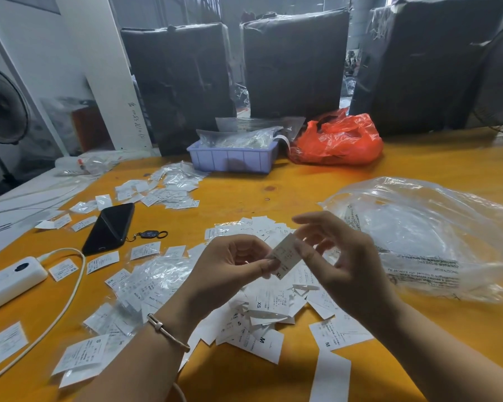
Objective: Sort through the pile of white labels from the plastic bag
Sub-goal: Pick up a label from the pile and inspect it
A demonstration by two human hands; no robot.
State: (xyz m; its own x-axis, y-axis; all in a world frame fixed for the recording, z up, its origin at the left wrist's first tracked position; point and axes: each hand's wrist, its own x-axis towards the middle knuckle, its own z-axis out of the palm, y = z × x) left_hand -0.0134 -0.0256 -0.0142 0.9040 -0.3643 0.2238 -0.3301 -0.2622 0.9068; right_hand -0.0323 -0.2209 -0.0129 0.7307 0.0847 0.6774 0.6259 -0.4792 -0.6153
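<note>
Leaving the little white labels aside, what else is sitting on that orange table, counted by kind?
Plastic bags: 2, an orange bag and a clear bag
Lilac tray: 1
Black phone: 1
White power bank: 1
Total: 5

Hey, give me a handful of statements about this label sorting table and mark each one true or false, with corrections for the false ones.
1. Both hands pinch one small white paper label above the pile of loose white labels. True: the left hand and the right hand each hold it.
2. The black smartphone lies to the right of the pile. False: it lies to the left, beside a small keyring.
3. The large clear plastic bag lies on the yellow table, right of the hands. True.
4. The orange plastic bag sits inside the lilac plastic tray. False: it rests on the table beside the tray.
5. The left wrist is bare. False: it wears a thin metal bracelet.
</note>
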